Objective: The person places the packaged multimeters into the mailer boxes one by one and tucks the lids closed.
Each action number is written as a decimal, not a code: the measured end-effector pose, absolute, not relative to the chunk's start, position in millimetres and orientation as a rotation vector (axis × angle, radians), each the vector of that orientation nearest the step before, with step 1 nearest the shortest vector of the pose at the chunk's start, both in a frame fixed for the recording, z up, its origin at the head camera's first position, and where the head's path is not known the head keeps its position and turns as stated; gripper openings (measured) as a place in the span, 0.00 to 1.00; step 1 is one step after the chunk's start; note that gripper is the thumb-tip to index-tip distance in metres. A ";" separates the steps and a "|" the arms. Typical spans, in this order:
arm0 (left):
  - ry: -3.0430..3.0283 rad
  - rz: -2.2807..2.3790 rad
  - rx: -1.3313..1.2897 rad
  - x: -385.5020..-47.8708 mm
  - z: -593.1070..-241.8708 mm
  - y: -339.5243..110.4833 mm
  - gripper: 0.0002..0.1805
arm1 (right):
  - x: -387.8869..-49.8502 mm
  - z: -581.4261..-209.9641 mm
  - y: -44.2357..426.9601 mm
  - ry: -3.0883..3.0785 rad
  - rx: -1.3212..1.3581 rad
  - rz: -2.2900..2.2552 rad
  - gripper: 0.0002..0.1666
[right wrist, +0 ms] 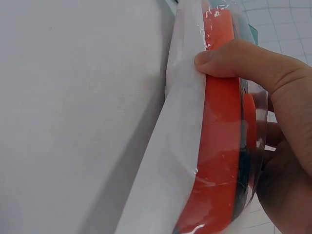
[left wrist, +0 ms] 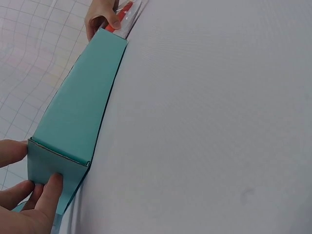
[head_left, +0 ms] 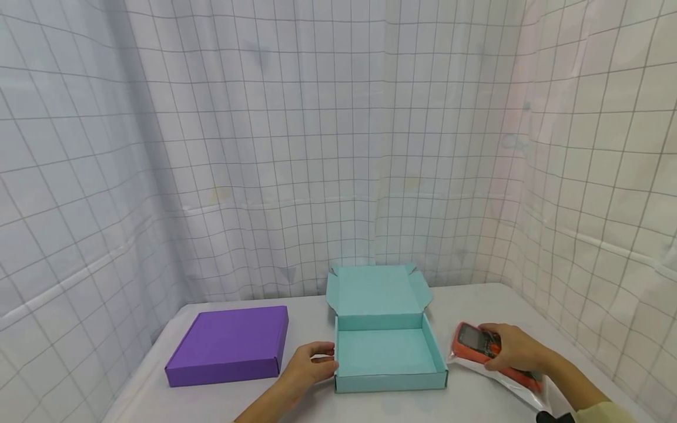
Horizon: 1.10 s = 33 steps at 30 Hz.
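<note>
A teal cardboard box (head_left: 391, 382) sits with its lid (head_left: 378, 291) folded back, showing a bare inside. My left hand (head_left: 309, 367) is at the box's left side. In the left wrist view, its thumb and fingers (left wrist: 53, 187) touch the outside of that wall. Right of the box, my right hand (head_left: 515, 349) grips an orange and dark multimeter (head_left: 473, 341) with a grey screen, wrapped in a clear plastic bag (right wrist: 183, 112) with a white side. The right wrist view shows the thumb (right wrist: 219, 61) pressing along the bag's edge; the other fingers are partly hidden behind the multimeter.
A closed purple box (head_left: 233, 343) lies to the left on the white tabletop (head_left: 307, 305). White curtains with a dark grid (head_left: 328, 147) hang behind and along both sides. A black object (head_left: 552, 418) shows by my right wrist.
</note>
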<state>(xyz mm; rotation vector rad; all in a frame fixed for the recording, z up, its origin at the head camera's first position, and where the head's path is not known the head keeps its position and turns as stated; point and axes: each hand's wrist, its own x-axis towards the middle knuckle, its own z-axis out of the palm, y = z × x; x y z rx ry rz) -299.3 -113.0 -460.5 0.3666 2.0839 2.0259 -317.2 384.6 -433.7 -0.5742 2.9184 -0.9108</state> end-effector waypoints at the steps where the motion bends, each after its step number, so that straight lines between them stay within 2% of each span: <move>1: 2.082 2.028 0.365 -298.9 -460.6 -112.8 0.30 | -317.6 -432.2 384.8 2.925 -0.583 -0.902 0.53; 19: 2.091 2.021 0.358 -296.2 -458.0 -112.0 0.30 | -329.9 -398.7 374.6 2.976 -0.618 -0.816 0.53; 33: 2.094 2.019 0.361 -296.2 -458.2 -110.9 0.29 | -339.5 -372.6 337.6 2.987 -0.744 -0.684 0.52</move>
